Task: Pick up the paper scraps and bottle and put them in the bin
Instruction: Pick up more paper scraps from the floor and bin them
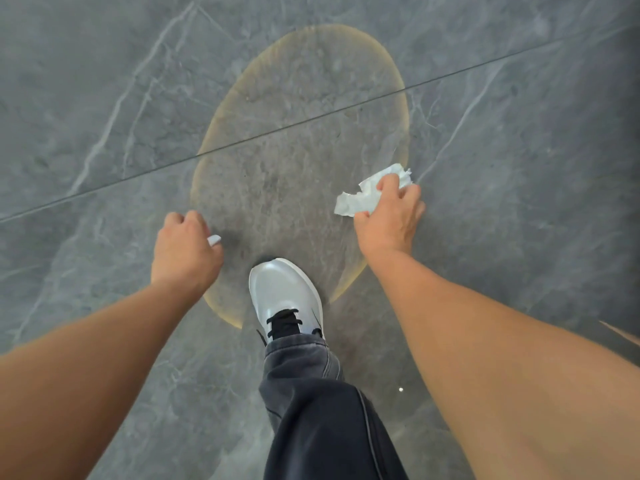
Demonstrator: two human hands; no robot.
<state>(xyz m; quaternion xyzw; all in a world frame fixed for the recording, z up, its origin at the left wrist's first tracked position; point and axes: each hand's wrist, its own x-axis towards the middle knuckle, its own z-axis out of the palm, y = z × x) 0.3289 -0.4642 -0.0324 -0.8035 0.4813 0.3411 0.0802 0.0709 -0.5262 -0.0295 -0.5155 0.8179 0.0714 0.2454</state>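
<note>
My right hand (391, 216) is closed around a crumpled white paper scrap (363, 199), which sticks out to the left and above the fingers. My left hand (183, 251) is curled into a fist, and a small white paper scrap (214, 240) pokes out at its right side. Both hands hang over the grey floor. Neither a bottle nor a bin is in view.
Grey marbled floor tiles (104, 98) with a dark grout line (311, 121) running diagonally. An oval patch with a yellowish rim (403, 109) lies on the floor ahead. My white shoe (282, 292) and dark trouser leg (322, 410) step onto the oval's near edge.
</note>
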